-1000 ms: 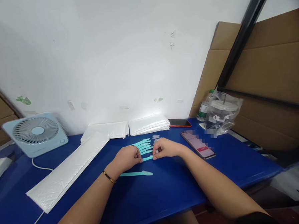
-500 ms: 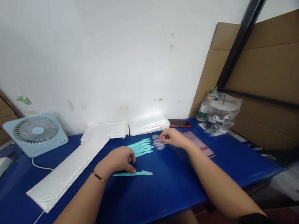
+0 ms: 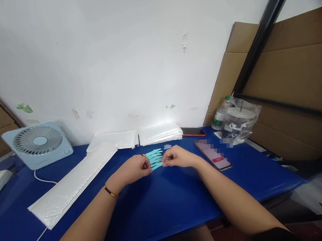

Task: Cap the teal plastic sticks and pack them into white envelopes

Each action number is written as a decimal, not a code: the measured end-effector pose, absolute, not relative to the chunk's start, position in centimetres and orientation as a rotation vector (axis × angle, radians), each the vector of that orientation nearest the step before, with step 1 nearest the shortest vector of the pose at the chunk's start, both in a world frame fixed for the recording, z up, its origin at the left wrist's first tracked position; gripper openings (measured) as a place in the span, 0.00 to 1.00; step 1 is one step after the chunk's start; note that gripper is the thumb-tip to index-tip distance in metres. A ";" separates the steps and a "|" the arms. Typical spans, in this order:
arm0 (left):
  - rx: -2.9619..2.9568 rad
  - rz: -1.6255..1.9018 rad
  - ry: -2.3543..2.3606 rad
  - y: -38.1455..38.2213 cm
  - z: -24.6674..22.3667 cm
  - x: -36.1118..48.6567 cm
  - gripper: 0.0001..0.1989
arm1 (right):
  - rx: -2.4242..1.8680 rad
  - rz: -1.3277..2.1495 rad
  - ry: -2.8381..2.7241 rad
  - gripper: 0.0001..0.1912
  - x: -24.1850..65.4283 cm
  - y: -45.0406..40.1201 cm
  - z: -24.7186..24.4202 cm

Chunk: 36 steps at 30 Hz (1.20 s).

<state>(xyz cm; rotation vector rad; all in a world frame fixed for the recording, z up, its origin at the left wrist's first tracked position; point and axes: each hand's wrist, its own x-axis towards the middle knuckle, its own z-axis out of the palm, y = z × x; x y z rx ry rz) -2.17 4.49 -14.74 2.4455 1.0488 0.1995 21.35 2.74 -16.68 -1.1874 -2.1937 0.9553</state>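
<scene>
My left hand [image 3: 136, 168] is closed, pinching a teal eyebrow razor [image 3: 157, 166] by its handle just above the table. At the razor's blade end, the fingers of my right hand [image 3: 176, 157] are pinched together on a small clear plastic cap that they mostly hide. Whether the cap is around the blade I cannot tell. Just behind my hands lie several more teal eyebrow razors [image 3: 155, 152], side by side. A few clear caps [image 3: 167, 146] show past my right fingers; the others are covered by that hand.
White padded packets [image 3: 161, 133] lie along the wall, and a long one [image 3: 75, 186] slants at the left. A blue fan [image 3: 39, 143] stands far left. One phone [image 3: 212, 154] lies right of my hands, another [image 3: 194, 132] behind. A bottle [image 3: 220, 113] and a bagged cup [image 3: 239, 121] stand right.
My left hand has picked the single razor up off the table and moved right. My right hand has come from the caps toward me and left, to the razor's blade end.
</scene>
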 end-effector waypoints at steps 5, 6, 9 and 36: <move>2.258 0.350 1.099 5.2 -14.9 -3.2 0.10 | -1.219 0.955 -1.872 0.18 23.6 3.6 -16.6; 2.216 0.347 1.121 5.4 -15.0 -3.4 0.10 | -1.230 0.943 -1.826 0.20 23.9 3.8 -16.6; 2.187 0.358 1.122 5.8 -15.3 -3.6 0.11 | -1.267 0.870 -1.840 0.20 24.1 4.0 -16.7; 2.334 0.231 1.025 6.1 -16.8 -2.4 0.18 | -1.561 0.219 -2.047 0.11 26.4 7.4 -20.1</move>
